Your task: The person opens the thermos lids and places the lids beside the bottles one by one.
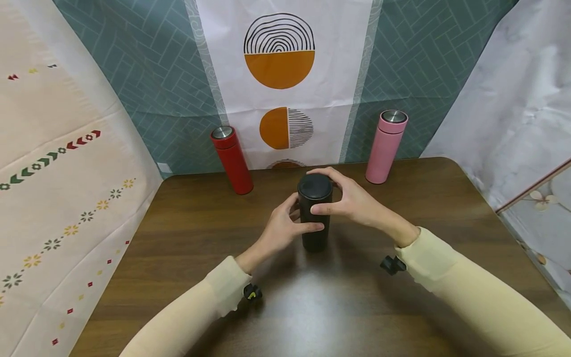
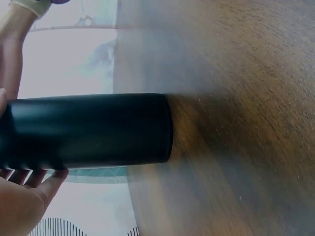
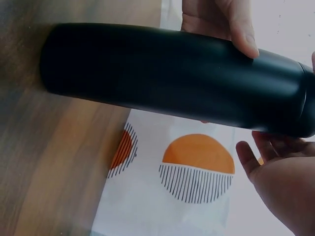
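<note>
A black thermos flask stands near the middle of the table in the head view, its dark lid facing up. My left hand grips the body from the left, thumb across the front. Around the top, on the right, my right hand holds the flask with its thumb in front and fingers behind. In the left wrist view the flask's lower body shows in full, with left fingers against its side. The right wrist view shows the flask lengthwise, right hand by its lid end.
A red thermos flask with a steel-topped lid stands at the back left of the wooden table. A pink thermos flask stands at the back right. Patterned cloths hang behind and beside the table.
</note>
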The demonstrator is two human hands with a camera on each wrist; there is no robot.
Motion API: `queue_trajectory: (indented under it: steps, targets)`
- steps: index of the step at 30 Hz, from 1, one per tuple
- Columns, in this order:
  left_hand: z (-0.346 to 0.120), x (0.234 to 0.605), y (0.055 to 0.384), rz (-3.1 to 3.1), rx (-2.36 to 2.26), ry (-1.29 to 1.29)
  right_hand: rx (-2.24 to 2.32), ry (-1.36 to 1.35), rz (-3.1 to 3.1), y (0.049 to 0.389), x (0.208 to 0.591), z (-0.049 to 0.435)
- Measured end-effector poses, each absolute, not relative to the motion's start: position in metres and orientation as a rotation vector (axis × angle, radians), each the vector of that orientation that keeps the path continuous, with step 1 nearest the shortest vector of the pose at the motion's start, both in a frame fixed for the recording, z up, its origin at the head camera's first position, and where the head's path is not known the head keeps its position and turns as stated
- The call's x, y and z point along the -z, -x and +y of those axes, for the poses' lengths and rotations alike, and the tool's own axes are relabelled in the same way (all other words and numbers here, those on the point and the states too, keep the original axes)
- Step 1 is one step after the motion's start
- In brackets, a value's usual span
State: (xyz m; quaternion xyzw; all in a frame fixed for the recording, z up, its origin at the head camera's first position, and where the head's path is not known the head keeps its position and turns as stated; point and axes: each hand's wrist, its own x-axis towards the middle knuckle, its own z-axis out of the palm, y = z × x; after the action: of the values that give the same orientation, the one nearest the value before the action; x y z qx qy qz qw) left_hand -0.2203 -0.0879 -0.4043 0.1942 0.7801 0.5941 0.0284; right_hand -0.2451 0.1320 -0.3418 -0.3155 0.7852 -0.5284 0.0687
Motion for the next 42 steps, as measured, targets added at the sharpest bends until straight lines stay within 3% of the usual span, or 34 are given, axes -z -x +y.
queue_trajectory:
  steps: [20,42]
  targets:
    - [-0.092,0.407,0.222,2.426,-1.727,-0.726,1.566,0.990,2.503,0.236,0.338,0.126]
    - [-0.095,0.413,0.236,2.292,-1.732,-0.733,1.535,1.041,2.531,0.249,0.337,0.131]
